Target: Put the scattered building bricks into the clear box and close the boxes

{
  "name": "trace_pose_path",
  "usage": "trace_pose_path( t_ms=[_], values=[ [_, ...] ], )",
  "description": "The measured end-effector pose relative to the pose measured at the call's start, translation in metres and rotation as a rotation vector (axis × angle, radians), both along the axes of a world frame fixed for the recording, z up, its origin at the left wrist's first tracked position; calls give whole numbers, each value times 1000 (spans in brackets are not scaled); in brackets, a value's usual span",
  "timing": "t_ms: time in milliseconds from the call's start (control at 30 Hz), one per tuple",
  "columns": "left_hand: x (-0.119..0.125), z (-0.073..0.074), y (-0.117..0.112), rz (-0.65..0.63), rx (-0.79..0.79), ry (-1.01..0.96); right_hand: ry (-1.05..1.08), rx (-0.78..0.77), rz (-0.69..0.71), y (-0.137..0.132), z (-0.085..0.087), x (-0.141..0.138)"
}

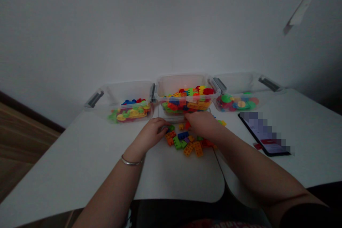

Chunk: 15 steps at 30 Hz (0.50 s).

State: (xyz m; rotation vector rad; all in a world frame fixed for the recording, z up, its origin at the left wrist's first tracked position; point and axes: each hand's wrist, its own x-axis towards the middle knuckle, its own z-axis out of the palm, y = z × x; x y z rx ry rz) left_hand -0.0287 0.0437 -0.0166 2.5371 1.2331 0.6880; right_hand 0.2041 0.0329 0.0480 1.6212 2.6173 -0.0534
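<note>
Plastic building bricks [184,144] lie in a loose heap on the white table [80,156], just below the middle clear bin [184,91]. The left hand [151,132] curls low at the heap's ten o'clock, its fingers beside a green brick [171,127]. The right hand [201,123] arches narrowly at one o'clock, next to a red brick [187,125]. Whether either grips anything, I cannot tell. A phone [264,135] lies at three o'clock.
</note>
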Motion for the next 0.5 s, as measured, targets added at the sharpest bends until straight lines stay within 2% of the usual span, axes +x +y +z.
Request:
trace_pose_path(
  t_ms=[167, 333, 400, 500],
  values=[
    [-2, -1, 1, -17, -9, 10, 113, 70, 26, -6, 14, 6],
    [-5, -2, 1, -22, -28, 20, 454, 146, 114, -7, 29, 20],
    [-6, -1, 1, -27, -36, 27, 604, 247, 126, -3, 30, 26],
    [-7, -1, 1, -22, -39, 32, 820, 468, 57, 9, 26, 32]
  ],
)
